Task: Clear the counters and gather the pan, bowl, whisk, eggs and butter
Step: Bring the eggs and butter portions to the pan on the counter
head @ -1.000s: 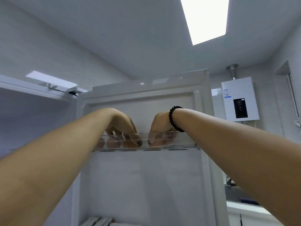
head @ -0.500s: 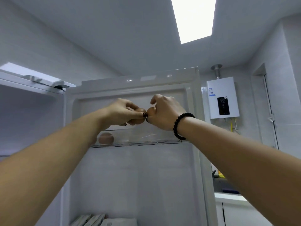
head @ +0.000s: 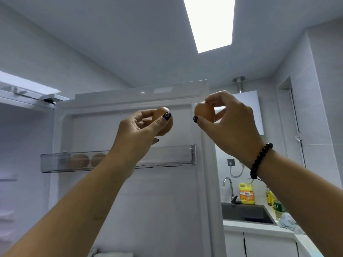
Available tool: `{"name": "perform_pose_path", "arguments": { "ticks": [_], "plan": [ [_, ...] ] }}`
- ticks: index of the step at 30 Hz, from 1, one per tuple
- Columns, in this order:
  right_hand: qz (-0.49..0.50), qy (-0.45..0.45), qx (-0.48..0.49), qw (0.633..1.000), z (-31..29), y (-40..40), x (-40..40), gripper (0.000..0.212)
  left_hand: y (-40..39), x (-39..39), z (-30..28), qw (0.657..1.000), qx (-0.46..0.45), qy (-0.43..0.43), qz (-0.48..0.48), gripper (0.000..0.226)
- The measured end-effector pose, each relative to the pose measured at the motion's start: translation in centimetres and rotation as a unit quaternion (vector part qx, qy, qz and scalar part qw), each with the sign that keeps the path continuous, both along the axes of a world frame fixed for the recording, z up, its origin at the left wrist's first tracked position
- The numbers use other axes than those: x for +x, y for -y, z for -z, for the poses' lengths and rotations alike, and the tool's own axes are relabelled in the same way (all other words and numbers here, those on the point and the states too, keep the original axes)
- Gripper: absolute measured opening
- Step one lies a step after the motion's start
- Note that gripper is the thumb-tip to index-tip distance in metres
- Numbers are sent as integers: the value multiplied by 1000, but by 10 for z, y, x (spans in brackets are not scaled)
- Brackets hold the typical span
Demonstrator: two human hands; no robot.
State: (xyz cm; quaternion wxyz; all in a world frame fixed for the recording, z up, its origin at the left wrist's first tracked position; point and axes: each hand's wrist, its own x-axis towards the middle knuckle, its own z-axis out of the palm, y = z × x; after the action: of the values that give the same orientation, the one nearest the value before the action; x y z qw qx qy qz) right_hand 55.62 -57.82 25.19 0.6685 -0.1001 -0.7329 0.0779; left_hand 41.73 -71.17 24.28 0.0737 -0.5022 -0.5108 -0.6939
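Two eggs, one pinched in each of the hands: left hand (head: 141, 127) egg (head: 165, 123), right hand (head: 232, 123) egg (head: 205, 112).

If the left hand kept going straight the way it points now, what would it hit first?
Probably the inner panel of the open fridge door, above the door shelf. The left hand, holding an egg, points there; depth is unclear.

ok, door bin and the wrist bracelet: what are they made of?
Door bin: looks like clear rigid plastic, glossy; the eggs show through its front wall. Bracelet on the right wrist: round black beads with a dull sheen, possibly wood or stone; the look cannot settle which.
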Motion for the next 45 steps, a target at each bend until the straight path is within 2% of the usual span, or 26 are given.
{"name": "perform_pose_path", "arguments": {
  "ticks": [3,11,18,23,32,45],
  "plan": [
    [3,5,5,1000,7,-20,30,35,-22,28,16,999,-1,17,39,52],
    [19,29,10,999,22,-104,124,47,-117,109,40,990,11,69,119,52],
    [3,63,2,998,38,-181,209,46,-211,184,65,976,13,135,171,48],
    [-29,71,-33,997,64,-226,238,43,-261,207,98,964,2,187,188,47],
    [-72,67,-135,986,125,-315,234,38,-354,200,159,936,-26,289,200,42],
    [-78,89,-216,969,173,-485,124,37,-529,96,215,916,-40,352,190,42]
  ]
}}
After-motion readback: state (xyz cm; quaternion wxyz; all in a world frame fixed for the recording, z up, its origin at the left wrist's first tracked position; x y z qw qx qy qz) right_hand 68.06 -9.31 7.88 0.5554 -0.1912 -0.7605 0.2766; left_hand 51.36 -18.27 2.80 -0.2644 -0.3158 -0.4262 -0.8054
